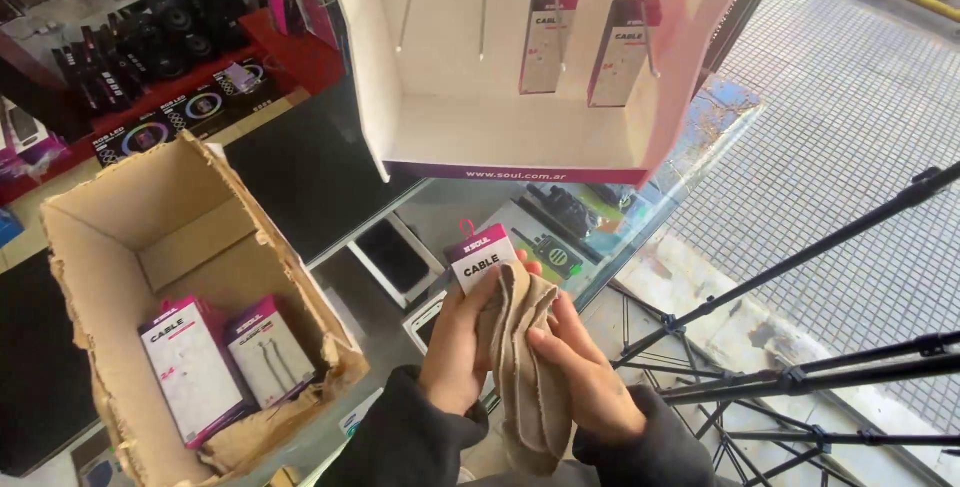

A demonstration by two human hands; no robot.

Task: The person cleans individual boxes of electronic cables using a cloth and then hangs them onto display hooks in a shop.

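My left hand (460,342) grips a small white and magenta cable package (482,259) from below, its hang tab pointing up. My right hand (590,372) presses a beige cloth (520,367) against the package's lower part; the cloth drapes down between both hands and hides most of the package. Both hands are over the front edge of a glass counter (445,209).
An open cardboard box (120,277) at left holds two similar cable packages (225,362). A white display stand (520,137) with metal hooks carries two hanging packages (590,47). Black tripod legs (800,367) cross the tiled floor at right. Red shelves with boxed goods are at the back left.
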